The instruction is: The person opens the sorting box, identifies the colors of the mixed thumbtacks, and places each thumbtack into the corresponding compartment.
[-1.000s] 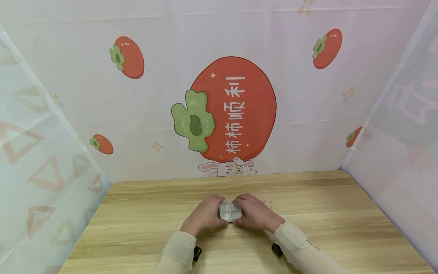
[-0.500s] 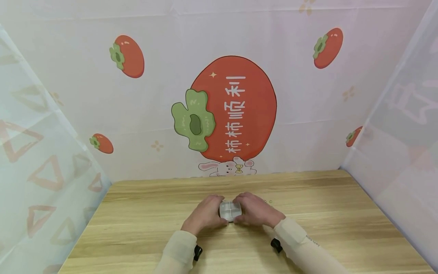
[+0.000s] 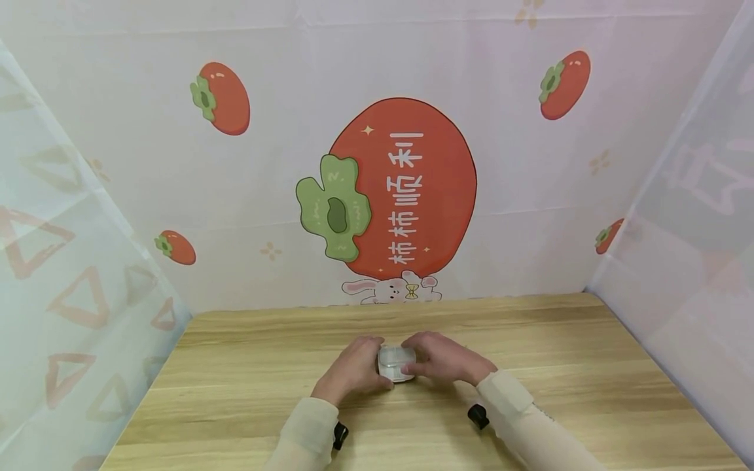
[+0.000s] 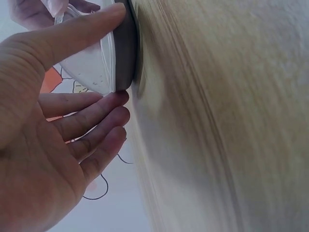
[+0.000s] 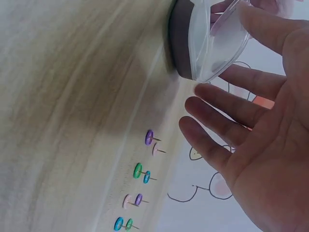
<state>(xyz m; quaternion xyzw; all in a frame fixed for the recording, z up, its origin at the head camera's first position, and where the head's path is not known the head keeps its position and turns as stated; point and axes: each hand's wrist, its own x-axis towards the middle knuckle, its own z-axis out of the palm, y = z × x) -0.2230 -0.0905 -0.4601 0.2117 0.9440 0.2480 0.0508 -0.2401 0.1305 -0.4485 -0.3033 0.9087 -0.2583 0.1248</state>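
Note:
Near the middle of the table is a small box with a dark grey base [image 4: 125, 53] and a clear plastic lid [image 5: 231, 41]. Its lid stands partly raised, tilted up from the base. My left hand [image 3: 355, 367] holds the base, thumb on the near side and fingers at the far side. With the thumb at its front edge and a finger at the far side, my right hand [image 3: 442, 358] holds the lid. The other right fingers extend beside the box. What lies inside the box cannot be made out.
Several thumbtacks, among them a purple thumbtack [image 5: 149, 137] and a green thumbtack [image 5: 138, 170], lie pins up to the right of the box. In the head view my right hand hides most of them. A printed cloth wall [image 3: 271, 131] rises behind the wooden table [image 3: 247, 379].
The clear lid, lying flat earlier, is now tilted up at its near edge. My right thumb has risen with it. My left hand stays on the base.

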